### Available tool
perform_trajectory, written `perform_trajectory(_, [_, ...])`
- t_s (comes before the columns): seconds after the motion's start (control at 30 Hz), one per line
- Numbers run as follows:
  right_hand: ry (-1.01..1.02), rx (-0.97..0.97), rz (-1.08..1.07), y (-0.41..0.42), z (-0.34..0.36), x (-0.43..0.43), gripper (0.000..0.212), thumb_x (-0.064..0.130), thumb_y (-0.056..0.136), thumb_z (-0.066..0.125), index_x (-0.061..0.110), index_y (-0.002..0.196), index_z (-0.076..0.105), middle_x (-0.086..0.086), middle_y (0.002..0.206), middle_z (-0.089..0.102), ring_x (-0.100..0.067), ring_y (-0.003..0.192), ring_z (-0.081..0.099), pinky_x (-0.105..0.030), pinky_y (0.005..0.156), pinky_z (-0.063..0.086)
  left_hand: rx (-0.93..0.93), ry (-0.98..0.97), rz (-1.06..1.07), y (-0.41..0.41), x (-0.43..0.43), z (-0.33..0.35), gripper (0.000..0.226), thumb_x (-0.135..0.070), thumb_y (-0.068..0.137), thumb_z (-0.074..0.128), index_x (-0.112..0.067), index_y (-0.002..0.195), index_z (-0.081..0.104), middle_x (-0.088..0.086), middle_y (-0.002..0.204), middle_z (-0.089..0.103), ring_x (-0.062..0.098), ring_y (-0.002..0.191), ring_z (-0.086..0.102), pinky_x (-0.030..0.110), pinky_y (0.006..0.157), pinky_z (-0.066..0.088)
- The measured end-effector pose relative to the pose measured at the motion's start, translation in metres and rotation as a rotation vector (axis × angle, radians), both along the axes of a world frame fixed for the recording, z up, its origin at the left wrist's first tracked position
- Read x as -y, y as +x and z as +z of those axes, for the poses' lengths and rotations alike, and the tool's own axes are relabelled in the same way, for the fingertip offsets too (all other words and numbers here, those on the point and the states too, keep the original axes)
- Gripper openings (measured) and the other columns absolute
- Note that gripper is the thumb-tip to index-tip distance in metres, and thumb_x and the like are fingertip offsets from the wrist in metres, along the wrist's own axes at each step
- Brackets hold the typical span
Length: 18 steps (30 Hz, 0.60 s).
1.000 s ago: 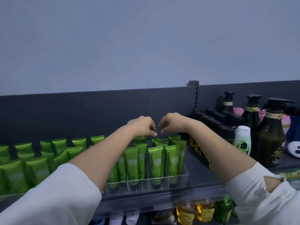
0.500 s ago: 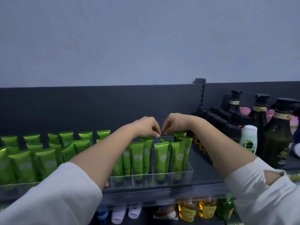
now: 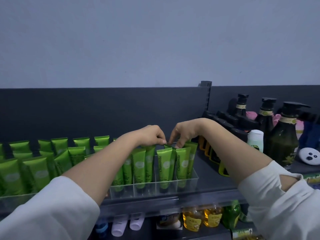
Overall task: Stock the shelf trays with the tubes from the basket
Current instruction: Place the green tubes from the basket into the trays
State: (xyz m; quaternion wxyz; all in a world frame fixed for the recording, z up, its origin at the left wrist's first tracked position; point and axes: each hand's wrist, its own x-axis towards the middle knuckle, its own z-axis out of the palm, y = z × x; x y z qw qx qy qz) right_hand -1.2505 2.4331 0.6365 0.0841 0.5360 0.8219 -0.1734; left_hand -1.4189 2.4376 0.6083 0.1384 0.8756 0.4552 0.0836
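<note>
Hands meet over the clear tray (image 3: 187, 183) on the shelf (image 3: 209, 177), both reaching in from white sleeves. Left hand (image 3: 152, 135) curled, thumb and forefinger pinched at the crimped top edge of a tube (image 3: 149, 163) in the back row. Right hand (image 3: 184, 135) curled too, fingertips (image 3: 177, 146) down on the top edge of a tilted tube (image 3: 168, 146) just right of the left hand's pinch. Knuckles of the two hands nearly touching; can't tell how firmly either grips.

Tubes are green, standing cap-down, crimp up, in the tray's slots directly under both hands. Front row nearest the sleeves: "Chamomile" readable on two, one (image 3: 164, 167) below the gap between the hands, one (image 3: 182, 165) below the right hand. Tray sits at the shelf's front lip.

Left of the left hand: a second batch of green tubes (image 3: 34, 172) in several rows, some leaning, partly behind the left forearm.

Right of the right hand: dark pump bottles (image 3: 284, 137), a small white bottle (image 3: 255, 140), a row of black-capped items behind the right wrist.

Below the hands, lower shelf: yellow bottles (image 3: 202, 219), white tubes (image 3: 119, 226). Basket not in view.
</note>
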Motion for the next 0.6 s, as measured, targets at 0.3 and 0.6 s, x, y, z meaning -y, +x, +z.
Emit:
perform_trajectory(0.3, [0.136, -0.021, -0.028, -0.009, -0.008, -0.006, 0.016, 0.018, 0.085, 0.065, 0.017, 0.099, 0.071, 0.006, 0.085, 0.067, -0.015, 0.090, 0.060, -0.031, 0.084, 0.049, 0.072, -0.010, 0.023, -0.003, -0.007, -0.007, 0.025, -0.029, 0.094, 0.053, -0.010, 0.097, 0.069, 0.007, 0.087, 0.064, 0.016, 0.081, 0.051, 0.031, 0.076, 0.042])
perform_trajectory(0.6, [0.387, -0.031, -0.041, -0.012, -0.026, -0.019, 0.021, 0.018, 0.085, 0.064, 0.020, 0.105, 0.071, 0.001, 0.094, 0.067, -0.019, 0.092, 0.060, -0.038, 0.083, 0.053, 0.085, 0.096, 0.097, -0.003, -0.012, -0.009, 0.020, -0.024, 0.091, 0.058, -0.017, 0.106, 0.070, 0.000, 0.103, 0.069, 0.015, 0.095, 0.059, 0.029, 0.085, 0.046])
